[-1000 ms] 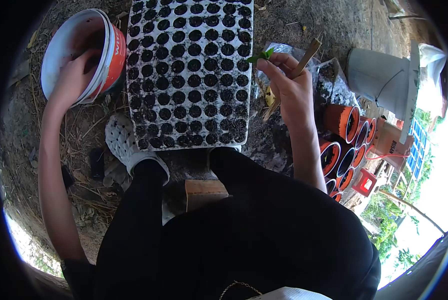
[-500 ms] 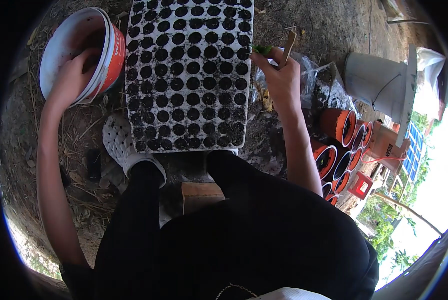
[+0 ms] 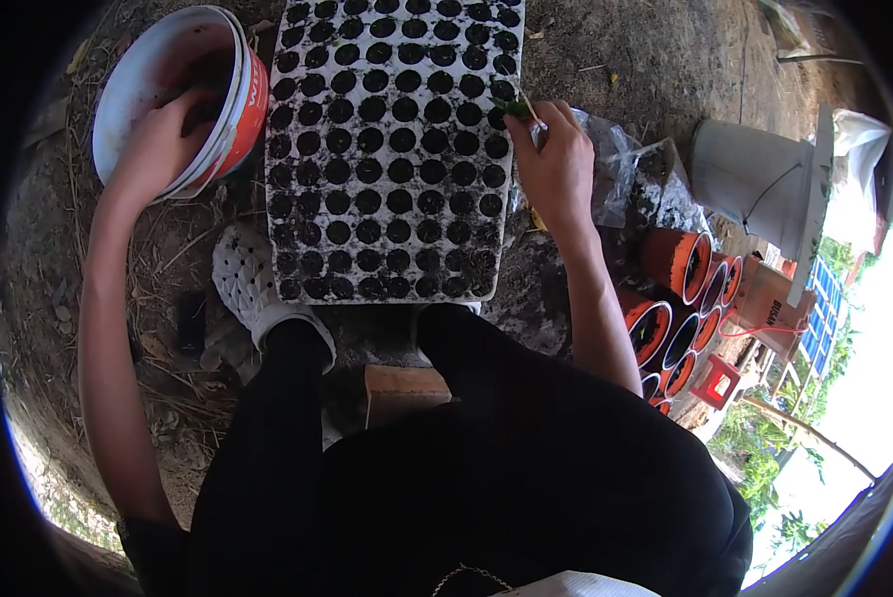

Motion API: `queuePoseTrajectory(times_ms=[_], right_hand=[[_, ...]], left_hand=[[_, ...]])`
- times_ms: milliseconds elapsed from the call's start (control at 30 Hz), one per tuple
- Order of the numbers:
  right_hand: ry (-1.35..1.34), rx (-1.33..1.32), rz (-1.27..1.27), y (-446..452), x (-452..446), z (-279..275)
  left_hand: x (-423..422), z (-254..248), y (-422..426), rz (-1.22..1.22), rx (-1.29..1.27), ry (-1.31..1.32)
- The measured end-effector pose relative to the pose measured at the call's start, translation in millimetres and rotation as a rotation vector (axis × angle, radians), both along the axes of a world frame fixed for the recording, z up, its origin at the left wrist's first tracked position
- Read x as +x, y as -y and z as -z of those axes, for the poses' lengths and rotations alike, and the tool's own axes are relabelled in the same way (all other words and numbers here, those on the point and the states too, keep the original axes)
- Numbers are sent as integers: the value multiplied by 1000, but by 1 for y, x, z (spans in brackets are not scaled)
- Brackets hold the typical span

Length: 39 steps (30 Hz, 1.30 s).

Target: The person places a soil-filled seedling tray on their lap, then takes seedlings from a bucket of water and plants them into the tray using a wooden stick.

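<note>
A: What does the head view show of the right hand?

B: The right hand (image 3: 558,159) is at the right side of the white tray (image 3: 386,155), thumb and fingertips drawn together on a green sprig (image 3: 510,106). A thin pale stick (image 3: 530,107) stands among the same fingers, seen almost edge-on

A: Where exactly is the sprig?

B: At the thumb tip, over the holes along the tray's right edge — whether it touches the dark fill, I can't tell

A: And the other hand?

B: The left hand (image 3: 173,129) is down inside the white-and-orange bucket (image 3: 254,104), just left of the tray. Its fingertips are lost in shadow, so I can't say how open it is or whether it has hold of anything

A: What could go wrong?

B: The sprig looks tender, so too hard a pinch might bruise or snap it. With the stick sharing those fingers, a shift of grip could let either slip. The pale shoe (image 3: 242,279) sits close by the tray's near corner — a nudge from it could jolt the holes out of line
</note>
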State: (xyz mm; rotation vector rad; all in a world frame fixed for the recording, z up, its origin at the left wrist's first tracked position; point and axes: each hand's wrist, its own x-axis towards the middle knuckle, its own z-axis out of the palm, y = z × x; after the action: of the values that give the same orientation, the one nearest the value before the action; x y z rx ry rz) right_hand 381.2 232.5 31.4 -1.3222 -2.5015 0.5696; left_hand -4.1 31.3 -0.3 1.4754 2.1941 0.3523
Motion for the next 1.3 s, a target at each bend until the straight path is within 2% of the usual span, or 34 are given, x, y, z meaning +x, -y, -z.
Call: queuePoseTrajectory(times_ms=[200,267,367,567,667,867,1300], right_hand=[[36,89,-50,3,-1,-1],[37,92,-63,3,-2,0],[35,79,-64,2,-2,3],[57,27,-48,4,-2,4],[17,11,-50,2,-1,6],[68,-72,0,-1,1,1],[-41,16,-36,2,2,8]], left_hand=[[-4,4,-1,-39,-2,63],[-8,6,0,-28,89,-11],[-10,9,2,-73,108,15],[-6,8,2,-49,92,-77],[-5,3,-1,-65,39,28],[0,-2,-1,-64,30,-2],[1,-3,-2,-81,12,-5]])
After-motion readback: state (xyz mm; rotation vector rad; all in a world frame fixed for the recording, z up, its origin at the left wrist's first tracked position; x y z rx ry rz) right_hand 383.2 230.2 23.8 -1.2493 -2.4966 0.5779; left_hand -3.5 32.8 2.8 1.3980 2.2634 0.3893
